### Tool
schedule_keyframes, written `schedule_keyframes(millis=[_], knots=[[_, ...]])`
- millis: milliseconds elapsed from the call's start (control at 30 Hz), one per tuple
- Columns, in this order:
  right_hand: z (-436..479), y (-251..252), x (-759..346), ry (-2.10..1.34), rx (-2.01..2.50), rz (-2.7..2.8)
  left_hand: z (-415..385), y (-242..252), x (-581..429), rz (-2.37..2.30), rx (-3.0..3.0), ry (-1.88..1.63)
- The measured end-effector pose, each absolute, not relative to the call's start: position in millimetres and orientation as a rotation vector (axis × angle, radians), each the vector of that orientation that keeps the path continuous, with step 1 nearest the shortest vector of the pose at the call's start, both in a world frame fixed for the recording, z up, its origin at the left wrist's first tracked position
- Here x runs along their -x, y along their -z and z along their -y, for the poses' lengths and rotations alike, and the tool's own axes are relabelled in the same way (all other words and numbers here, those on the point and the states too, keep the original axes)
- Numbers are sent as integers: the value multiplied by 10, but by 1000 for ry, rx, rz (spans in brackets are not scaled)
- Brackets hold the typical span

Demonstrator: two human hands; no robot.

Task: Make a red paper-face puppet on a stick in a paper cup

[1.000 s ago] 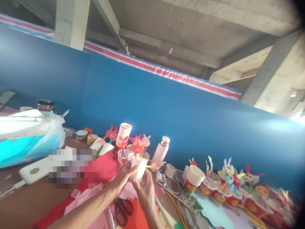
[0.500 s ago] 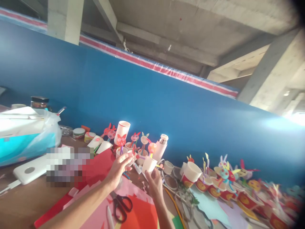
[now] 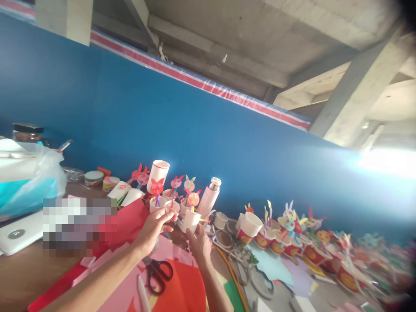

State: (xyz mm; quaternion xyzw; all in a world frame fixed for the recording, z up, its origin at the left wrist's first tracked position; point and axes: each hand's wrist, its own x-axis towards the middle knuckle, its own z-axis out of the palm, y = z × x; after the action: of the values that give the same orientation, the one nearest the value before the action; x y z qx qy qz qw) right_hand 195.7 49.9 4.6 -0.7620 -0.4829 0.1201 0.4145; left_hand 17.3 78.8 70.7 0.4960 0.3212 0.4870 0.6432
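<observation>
A small white paper cup (image 3: 190, 221) carries an orange round paper face (image 3: 193, 199) with red ears on a stick. My right hand (image 3: 199, 242) has its fingers closed on the lower side of that cup. Just left of it, my left hand (image 3: 156, 227) is raised with thumb and fingertips pinched at the rim of another white cup; what they hold, if anything, is too small to make out. Behind the hands stand cups with a red cat-like face (image 3: 157, 186) and a pink eared face (image 3: 176, 183).
Black-handled scissors (image 3: 159, 276) lie on pink and orange paper (image 3: 182, 288) in front of the hands. A pink flask (image 3: 209, 199) and tall white cup (image 3: 159, 177) stand behind. Several decorated cups line the right; a plastic bag (image 3: 48, 173) is at left.
The view has turned slightly right, so things appear further left. The orange-faced cup and my right hand have come a little closer to my left hand.
</observation>
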Motion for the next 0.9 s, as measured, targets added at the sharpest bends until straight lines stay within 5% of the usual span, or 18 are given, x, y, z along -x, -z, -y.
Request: schedule_keyframes(millis=[900], knots=[[-399,106,-2139,-220,1906,1240,-831,-629,-181,-796,-1435,-1118]])
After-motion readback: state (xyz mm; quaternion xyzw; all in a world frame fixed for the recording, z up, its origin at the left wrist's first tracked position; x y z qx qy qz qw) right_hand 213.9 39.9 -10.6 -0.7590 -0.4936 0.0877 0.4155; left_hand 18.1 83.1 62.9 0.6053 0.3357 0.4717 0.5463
